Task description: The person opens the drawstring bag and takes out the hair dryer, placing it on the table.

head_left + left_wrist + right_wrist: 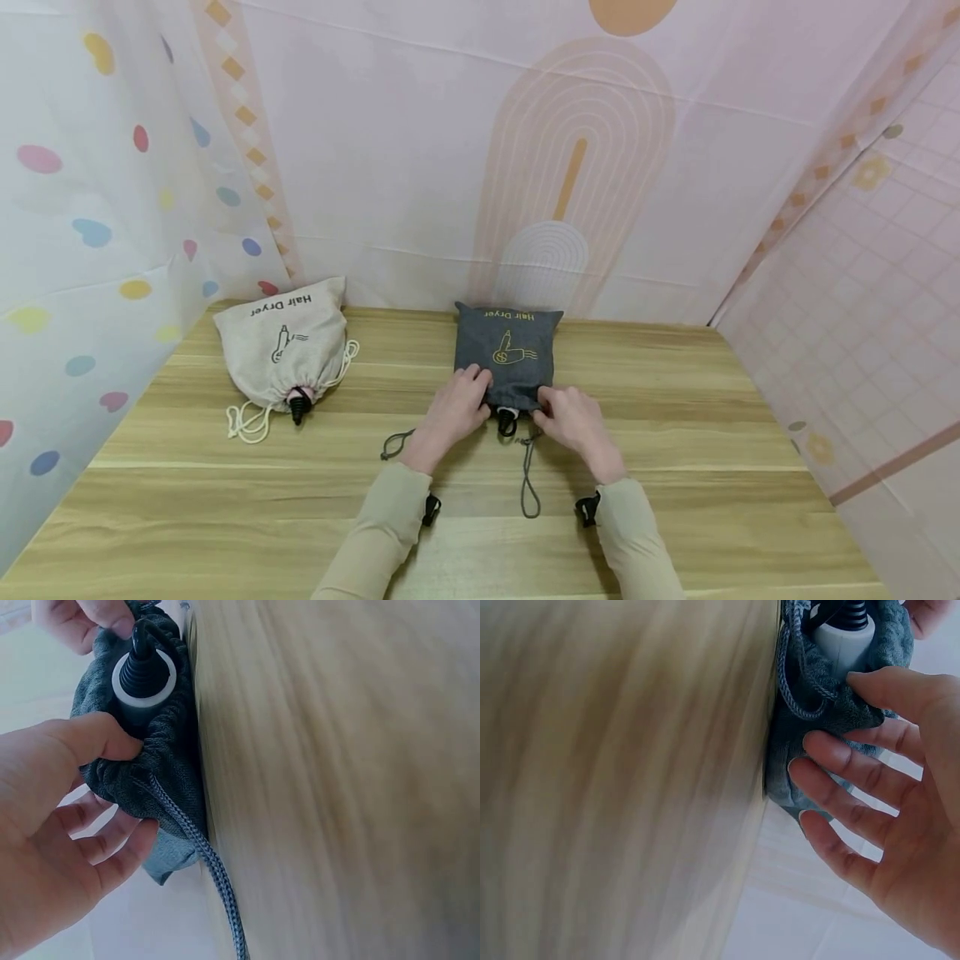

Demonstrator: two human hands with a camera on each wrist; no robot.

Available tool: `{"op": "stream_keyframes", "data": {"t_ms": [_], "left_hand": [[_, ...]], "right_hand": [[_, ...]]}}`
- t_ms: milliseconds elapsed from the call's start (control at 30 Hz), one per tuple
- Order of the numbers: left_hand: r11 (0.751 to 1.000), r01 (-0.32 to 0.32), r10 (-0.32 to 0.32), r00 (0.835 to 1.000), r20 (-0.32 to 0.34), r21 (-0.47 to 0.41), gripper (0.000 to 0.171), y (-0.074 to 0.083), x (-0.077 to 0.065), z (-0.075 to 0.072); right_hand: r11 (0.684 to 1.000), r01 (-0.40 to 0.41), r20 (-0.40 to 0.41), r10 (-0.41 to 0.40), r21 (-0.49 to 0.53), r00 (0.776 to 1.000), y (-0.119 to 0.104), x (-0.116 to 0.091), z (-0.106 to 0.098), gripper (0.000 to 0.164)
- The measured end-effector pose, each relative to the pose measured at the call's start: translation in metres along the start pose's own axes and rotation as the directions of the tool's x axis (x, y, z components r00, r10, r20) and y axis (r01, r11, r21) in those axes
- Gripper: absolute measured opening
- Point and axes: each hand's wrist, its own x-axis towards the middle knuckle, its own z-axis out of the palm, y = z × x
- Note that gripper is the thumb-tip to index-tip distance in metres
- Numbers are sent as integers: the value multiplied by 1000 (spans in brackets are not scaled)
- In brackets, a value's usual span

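A dark grey drawstring bag point(504, 354) printed "Hair Dryer" in yellow lies on the table, mouth toward me. My left hand point(453, 410) pinches the gathered rim at its left side; in the left wrist view the thumb point(112, 739) lies on top of the cloth, fingers beneath. With my right hand point(573, 421) I pinch the rim on the other side between thumb and forefinger, the other fingers point(840, 795) spread along the bag. From the mouth, between my hands, pokes a hair dryer's handle end point(845, 643) with a black cord sleeve point(144, 675). Its body is hidden inside.
A cream drawstring bag point(288, 342), also printed "Hair Dryer", lies at the left with a black cord end point(299, 406) sticking out. Grey drawstring loops point(527, 483) trail over the wooden table point(712, 500). Patterned curtains point(390, 167) stand behind and at both sides.
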Motion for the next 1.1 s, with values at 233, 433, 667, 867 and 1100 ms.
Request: {"op": "stream_keyframes", "data": {"t_ms": [233, 433, 667, 867, 1100], "left_hand": [[999, 20, -19, 1000, 25, -33, 22, -7, 0, 0], [999, 21, -19, 1000, 25, -50, 22, -11, -1, -3], [998, 41, -38, 998, 51, -48, 23, -12, -3, -5], [998, 37, -35, 999, 36, -44, 25, -15, -4, -6], [999, 22, -21, 999, 23, -34, 26, -15, -5, -8]], "right_hand": [[1000, -5, 1, 5, -22, 1000, 11, -2, -2, 25], [999, -43, 3, 43, -20, 999, 19, -5, -9, 19], [999, -47, 11, 47, -17, 999, 25, -7, -9, 16], [998, -64, 20, 64, -3, 998, 30, -10, -12, 11], [997, -71, 34, 70, 15, 997, 34, -12, -14, 5]]}}
